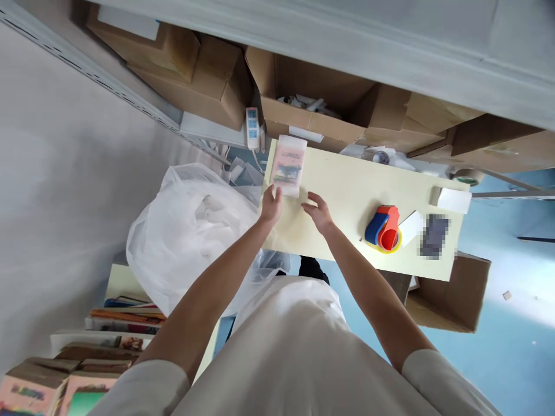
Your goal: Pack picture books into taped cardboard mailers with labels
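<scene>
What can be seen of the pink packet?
The pink packet is a flat rectangle with a dark picture and unreadable lettering on its pink face. Whitish, translucent wrap, apparently plastic, extends past the pink at both ends. It lies at the left end of the pale table, long sides running away from the person. The left hand seems to touch its near left corner; the right hand is close by, seemingly apart.

The left hand point(272, 204) touches a wrapped pink book point(288, 166); the right hand point(319, 215) hovers just beside it, left of 1 tape dispenser point(383, 229).
</scene>
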`<state>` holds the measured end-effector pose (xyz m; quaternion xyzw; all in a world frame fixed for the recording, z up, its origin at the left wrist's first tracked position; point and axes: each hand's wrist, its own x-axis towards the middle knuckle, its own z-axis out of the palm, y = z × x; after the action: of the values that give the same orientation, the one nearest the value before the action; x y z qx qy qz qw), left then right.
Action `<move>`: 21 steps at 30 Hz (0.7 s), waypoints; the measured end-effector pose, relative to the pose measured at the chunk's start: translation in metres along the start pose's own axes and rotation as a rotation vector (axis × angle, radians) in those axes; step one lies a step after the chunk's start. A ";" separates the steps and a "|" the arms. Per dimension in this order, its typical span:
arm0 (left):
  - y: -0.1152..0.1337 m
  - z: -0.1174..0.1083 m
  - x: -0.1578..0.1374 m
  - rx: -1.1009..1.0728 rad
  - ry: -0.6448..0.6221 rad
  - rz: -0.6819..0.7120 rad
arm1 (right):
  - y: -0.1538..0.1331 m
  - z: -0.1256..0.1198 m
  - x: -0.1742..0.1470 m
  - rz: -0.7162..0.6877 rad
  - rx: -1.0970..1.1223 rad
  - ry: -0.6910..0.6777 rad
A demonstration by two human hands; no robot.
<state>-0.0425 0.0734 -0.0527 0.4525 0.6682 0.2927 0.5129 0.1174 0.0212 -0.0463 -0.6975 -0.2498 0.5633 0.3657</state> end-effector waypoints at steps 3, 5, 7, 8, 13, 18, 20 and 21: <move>0.002 -0.002 -0.039 0.060 -0.140 -0.046 | 0.009 -0.029 -0.046 0.061 -0.005 0.046; 0.001 -0.005 -0.065 0.056 -0.294 -0.054 | 0.018 -0.049 -0.077 0.103 -0.011 0.114; -0.002 -0.010 -0.088 0.051 -0.411 -0.072 | 0.030 -0.067 -0.103 0.120 -0.041 0.160; -0.003 -0.013 -0.098 0.058 -0.453 -0.081 | 0.035 -0.076 -0.113 0.120 -0.067 0.176; -0.003 -0.028 -0.130 0.151 -0.478 -0.065 | 0.055 -0.104 -0.137 0.020 -0.326 0.126; 0.004 -0.037 -0.164 0.154 -0.289 -0.025 | 0.053 -0.108 -0.123 -0.209 -0.584 -0.186; 0.002 -0.039 -0.186 0.126 -0.165 -0.031 | 0.049 -0.107 -0.112 -0.283 -0.627 -0.319; -0.001 -0.039 -0.200 0.100 -0.100 -0.036 | 0.047 -0.105 -0.106 -0.307 -0.643 -0.377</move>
<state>-0.0673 -0.1047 0.0425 0.4796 0.6636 0.2266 0.5276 0.1909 -0.1125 -0.0093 -0.6152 -0.5774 0.5134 0.1567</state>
